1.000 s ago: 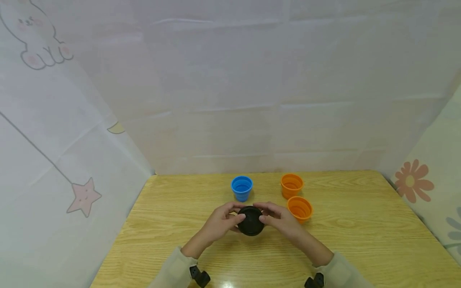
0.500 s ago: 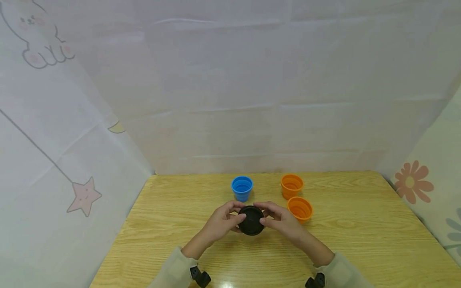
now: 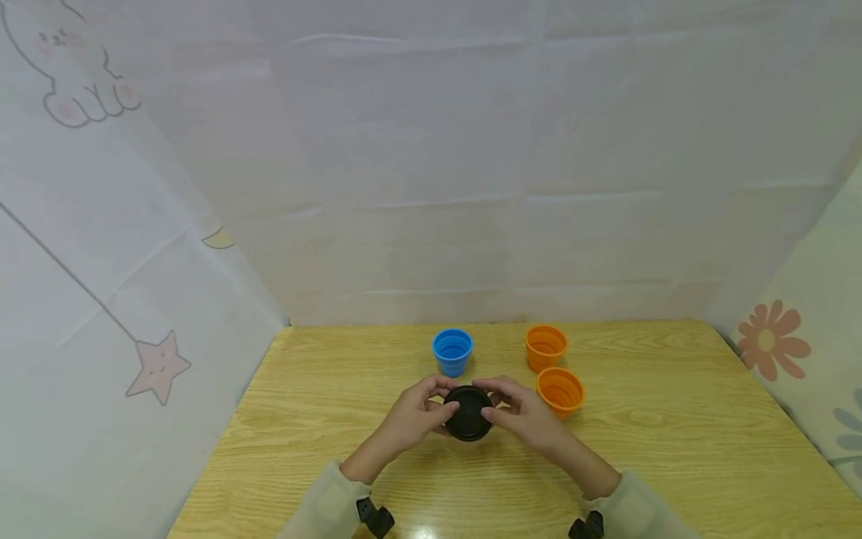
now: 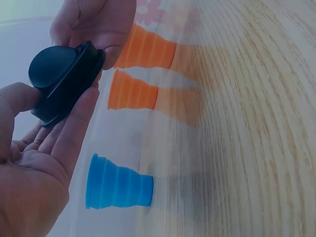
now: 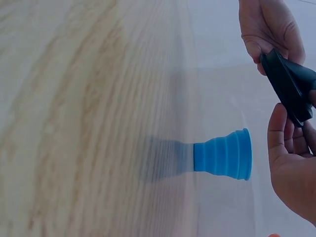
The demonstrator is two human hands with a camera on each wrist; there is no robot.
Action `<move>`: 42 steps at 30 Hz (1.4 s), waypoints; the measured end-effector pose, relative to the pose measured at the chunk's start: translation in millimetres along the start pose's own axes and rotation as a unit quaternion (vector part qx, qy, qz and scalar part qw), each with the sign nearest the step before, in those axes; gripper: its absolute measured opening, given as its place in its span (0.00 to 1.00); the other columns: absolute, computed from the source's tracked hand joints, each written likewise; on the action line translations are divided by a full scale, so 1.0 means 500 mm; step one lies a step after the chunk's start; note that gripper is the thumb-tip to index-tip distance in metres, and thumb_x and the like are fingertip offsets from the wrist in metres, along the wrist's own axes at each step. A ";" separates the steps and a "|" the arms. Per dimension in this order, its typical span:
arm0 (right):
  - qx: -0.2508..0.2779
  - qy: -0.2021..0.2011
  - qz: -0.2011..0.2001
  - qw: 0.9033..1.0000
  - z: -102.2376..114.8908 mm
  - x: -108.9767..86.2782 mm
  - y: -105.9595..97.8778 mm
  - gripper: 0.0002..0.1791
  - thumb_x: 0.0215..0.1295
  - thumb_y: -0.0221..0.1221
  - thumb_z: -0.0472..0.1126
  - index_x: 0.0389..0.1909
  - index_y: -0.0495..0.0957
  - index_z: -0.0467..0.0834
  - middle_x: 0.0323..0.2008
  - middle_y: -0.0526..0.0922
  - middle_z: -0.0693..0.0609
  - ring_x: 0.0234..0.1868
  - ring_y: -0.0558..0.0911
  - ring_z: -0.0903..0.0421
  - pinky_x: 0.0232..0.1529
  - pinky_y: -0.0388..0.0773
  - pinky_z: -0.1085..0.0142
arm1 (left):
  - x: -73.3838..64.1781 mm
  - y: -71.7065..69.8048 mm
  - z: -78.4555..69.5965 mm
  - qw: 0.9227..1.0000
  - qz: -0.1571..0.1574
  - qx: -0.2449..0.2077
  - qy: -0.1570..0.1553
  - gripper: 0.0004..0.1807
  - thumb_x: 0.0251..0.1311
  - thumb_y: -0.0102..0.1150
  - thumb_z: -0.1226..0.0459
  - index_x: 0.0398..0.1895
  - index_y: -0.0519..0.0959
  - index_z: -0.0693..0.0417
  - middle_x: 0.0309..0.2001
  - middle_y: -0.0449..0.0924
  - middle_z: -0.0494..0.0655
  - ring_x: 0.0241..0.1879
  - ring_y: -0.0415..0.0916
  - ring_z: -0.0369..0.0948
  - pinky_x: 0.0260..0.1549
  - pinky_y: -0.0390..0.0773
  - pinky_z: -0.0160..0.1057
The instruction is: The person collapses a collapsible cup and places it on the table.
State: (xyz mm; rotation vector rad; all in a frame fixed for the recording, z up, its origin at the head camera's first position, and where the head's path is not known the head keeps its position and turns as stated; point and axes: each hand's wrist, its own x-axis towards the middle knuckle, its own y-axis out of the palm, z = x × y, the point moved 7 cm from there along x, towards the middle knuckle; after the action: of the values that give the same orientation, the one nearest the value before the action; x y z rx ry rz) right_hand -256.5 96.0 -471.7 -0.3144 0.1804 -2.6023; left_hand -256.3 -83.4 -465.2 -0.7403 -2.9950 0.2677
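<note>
Both hands hold a black collapsible cup (image 3: 468,413), squashed nearly flat, above the middle of the table. My left hand (image 3: 419,415) pinches its left rim, thumb on the near face and fingers behind. On the opposite rim, my right hand (image 3: 528,415) grips in the same manner, its thumb on the face. Seen side-on in the left wrist view, the black cup (image 4: 66,81) shows a wide rim and a short round raised part. Just beyond the hands stands an upright blue collapsible cup (image 3: 453,352), touched by neither hand.
Two orange collapsible cups stand upright at the right: one farther back (image 3: 545,347), the other (image 3: 561,391) close to my right hand. The wood-grain table (image 3: 673,419) meets a pale cloth backdrop (image 3: 431,224) behind, with printed cloth at both sides.
The black cup and my right thumb have shifted very slightly left. Both hands keep their hold, and the blue and orange cups stay put.
</note>
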 end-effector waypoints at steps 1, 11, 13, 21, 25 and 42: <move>-0.005 -0.003 -0.005 1.000 0.000 0.001 0.001 0.22 0.73 0.61 0.39 0.66 0.74 0.41 0.53 0.77 0.42 0.48 0.75 0.52 0.48 0.81 0.68 | 0.000 0.000 0.000 1.000 0.000 0.000 0.000 0.19 0.71 0.59 0.64 0.61 0.73 0.61 0.52 0.76 0.58 0.42 0.86 0.48 0.36 0.87 0.51; -0.040 0.009 -0.041 0.998 0.004 0.004 0.001 0.20 0.70 0.64 0.39 0.61 0.78 0.44 0.48 0.78 0.44 0.45 0.75 0.52 0.42 0.82 0.69 | 0.002 0.002 -0.002 1.000 -0.002 0.005 -0.004 0.18 0.71 0.60 0.64 0.60 0.72 0.61 0.52 0.76 0.59 0.40 0.86 0.47 0.36 0.87 0.54; -0.040 0.010 -0.041 0.998 0.006 0.004 0.001 0.20 0.70 0.64 0.38 0.61 0.78 0.44 0.48 0.78 0.44 0.45 0.75 0.52 0.42 0.82 0.69 | 0.001 0.003 -0.003 1.000 -0.001 0.003 -0.006 0.19 0.71 0.60 0.62 0.60 0.72 0.60 0.52 0.76 0.58 0.41 0.86 0.48 0.37 0.86 0.56; -0.035 0.004 -0.022 0.999 0.012 0.000 0.003 0.19 0.73 0.61 0.39 0.62 0.77 0.44 0.49 0.78 0.44 0.46 0.75 0.51 0.46 0.81 0.67 | 0.000 0.006 -0.003 1.000 0.013 0.004 -0.011 0.21 0.72 0.60 0.58 0.61 0.73 0.60 0.53 0.77 0.57 0.41 0.86 0.48 0.35 0.87 0.55; -0.024 0.012 -0.015 1.000 0.008 -0.001 0.002 0.19 0.74 0.59 0.41 0.63 0.77 0.44 0.51 0.78 0.44 0.48 0.74 0.51 0.50 0.78 0.67 | 0.001 0.007 -0.005 1.000 0.015 0.011 -0.005 0.21 0.72 0.60 0.59 0.61 0.72 0.61 0.54 0.76 0.57 0.41 0.86 0.48 0.34 0.87 0.52; -0.020 0.085 -0.015 0.996 -0.008 0.003 -0.005 0.22 0.71 0.63 0.46 0.62 0.77 0.43 0.49 0.79 0.45 0.50 0.77 0.48 0.49 0.78 0.67 | 0.006 0.008 0.003 1.000 0.012 0.011 0.004 0.24 0.71 0.61 0.60 0.65 0.73 0.62 0.48 0.77 0.56 0.41 0.83 0.43 0.39 0.85 0.61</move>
State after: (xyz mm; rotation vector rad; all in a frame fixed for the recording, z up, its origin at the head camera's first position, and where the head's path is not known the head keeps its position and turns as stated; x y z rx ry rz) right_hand -259.9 97.7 -475.0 -0.1098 0.2887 -2.6577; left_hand -257.1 -78.8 -467.5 -0.7754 -2.9720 0.2960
